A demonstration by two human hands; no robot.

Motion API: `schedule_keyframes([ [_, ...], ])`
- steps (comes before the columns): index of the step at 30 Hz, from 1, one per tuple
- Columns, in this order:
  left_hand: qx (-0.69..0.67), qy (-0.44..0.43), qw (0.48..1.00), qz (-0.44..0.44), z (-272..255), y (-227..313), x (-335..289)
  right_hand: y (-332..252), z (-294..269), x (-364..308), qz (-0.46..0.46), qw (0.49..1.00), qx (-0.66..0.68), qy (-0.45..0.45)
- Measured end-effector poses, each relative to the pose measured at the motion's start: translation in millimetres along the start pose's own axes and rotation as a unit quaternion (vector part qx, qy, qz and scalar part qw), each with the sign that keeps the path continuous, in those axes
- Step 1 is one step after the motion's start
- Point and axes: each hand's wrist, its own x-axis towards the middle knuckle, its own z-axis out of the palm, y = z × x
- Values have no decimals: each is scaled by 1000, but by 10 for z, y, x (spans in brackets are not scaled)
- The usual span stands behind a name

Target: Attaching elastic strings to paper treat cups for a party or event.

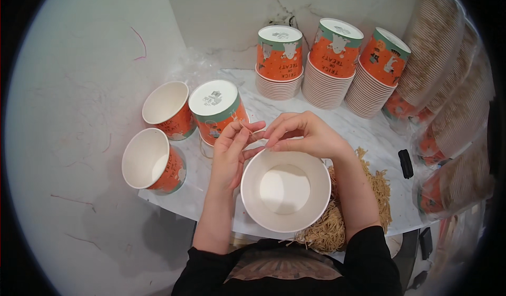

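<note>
A white-lined paper bucket (pixel 252 188) stands open side up on the marble surface, close to my body. Above its far rim, my left hand (pixel 235 149) is closed, thumb and fingers pinched around what looks like a thin tan strand. My right hand (pixel 303 132) meets it from the other side, fingertips pinched together by the rim; they hide what they hold. Beside the bucket, partly under my right forearm, lies a tangled bundle of tan raffia-like strands (pixel 328 227). An upside-down orange and green bucket (pixel 213 98) stands just beyond my left hand.
Two upright orange buckets (pixel 145 159) (pixel 165 104) stand at the left. Three upside-down bucket stacks (pixel 280 59) (pixel 336 48) (pixel 377 69) line the back. Plastic-wrapped bucket stacks (pixel 453 106) crowd the right, near a small black object (pixel 405 164). Loose threads (pixel 71 198) lie at the far left.
</note>
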Motion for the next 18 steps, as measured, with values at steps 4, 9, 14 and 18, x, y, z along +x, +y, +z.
schedule_keyframes([
  [4,-15,15,1000,-7,-63,-77,37,-78,-6,6,53,998,-2,40],
  [9,32,30,999,-17,-143,-122,11,-63,57,56,130,987,46,84],
  [14,56,-5,997,49,-109,-250,-18,-13,42,50,162,976,63,129],
  [18,52,-44,997,42,-94,-220,-51,-7,59,50,198,974,5,107],
])
